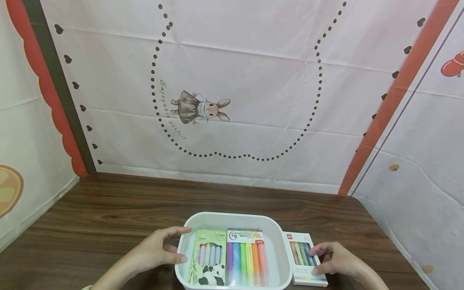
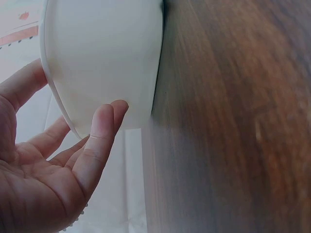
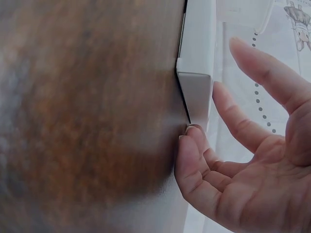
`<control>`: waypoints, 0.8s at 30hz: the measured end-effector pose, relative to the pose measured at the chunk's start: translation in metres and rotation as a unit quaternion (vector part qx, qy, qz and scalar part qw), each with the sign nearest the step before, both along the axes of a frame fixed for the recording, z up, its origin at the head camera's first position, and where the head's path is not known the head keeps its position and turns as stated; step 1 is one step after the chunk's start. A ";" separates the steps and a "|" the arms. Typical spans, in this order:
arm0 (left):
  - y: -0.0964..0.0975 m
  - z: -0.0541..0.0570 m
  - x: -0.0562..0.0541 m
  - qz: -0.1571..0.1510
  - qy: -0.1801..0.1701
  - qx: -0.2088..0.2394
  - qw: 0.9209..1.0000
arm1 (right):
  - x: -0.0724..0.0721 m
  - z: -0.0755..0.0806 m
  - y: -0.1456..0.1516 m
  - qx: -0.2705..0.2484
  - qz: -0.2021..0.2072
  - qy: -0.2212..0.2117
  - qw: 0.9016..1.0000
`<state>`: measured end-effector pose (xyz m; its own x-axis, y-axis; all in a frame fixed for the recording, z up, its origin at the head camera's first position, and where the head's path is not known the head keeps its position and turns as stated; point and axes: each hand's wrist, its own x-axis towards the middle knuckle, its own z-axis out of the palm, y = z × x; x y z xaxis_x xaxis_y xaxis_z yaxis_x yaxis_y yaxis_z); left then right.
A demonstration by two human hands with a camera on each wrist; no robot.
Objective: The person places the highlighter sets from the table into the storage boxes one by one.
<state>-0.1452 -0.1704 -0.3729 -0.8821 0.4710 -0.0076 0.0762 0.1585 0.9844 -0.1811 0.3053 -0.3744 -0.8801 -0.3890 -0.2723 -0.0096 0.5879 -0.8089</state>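
Note:
A white plastic bin stands at the table's front. My left hand holds its left rim, with a fingertip against the outer wall in the left wrist view. Inside lie a green panda-print pack of pens or sticks and, beside it, a clear-fronted pack of thick rainbow-coloured sticks. Just right of the bin is a flat white box with coloured sticks showing through its window. My right hand grips this box at its right side, fingertips at its edge in the right wrist view.
The dark wood-grain table extends behind and to both sides of the bin. A pale printed cloth with a rabbit picture hangs along the back, and more cloth hangs at the sides.

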 end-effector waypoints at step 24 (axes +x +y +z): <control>-0.001 -0.002 -0.001 -0.004 -0.002 0.002 1.000 | 0.001 -0.002 0.000 -0.012 0.048 0.015 0.999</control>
<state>-0.1466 -0.1718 -0.3748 -0.8778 0.4790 -0.0093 0.0737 0.1543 0.9853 -0.1800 0.3055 -0.3760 -0.8464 -0.4779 -0.2350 -0.0896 0.5628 -0.8217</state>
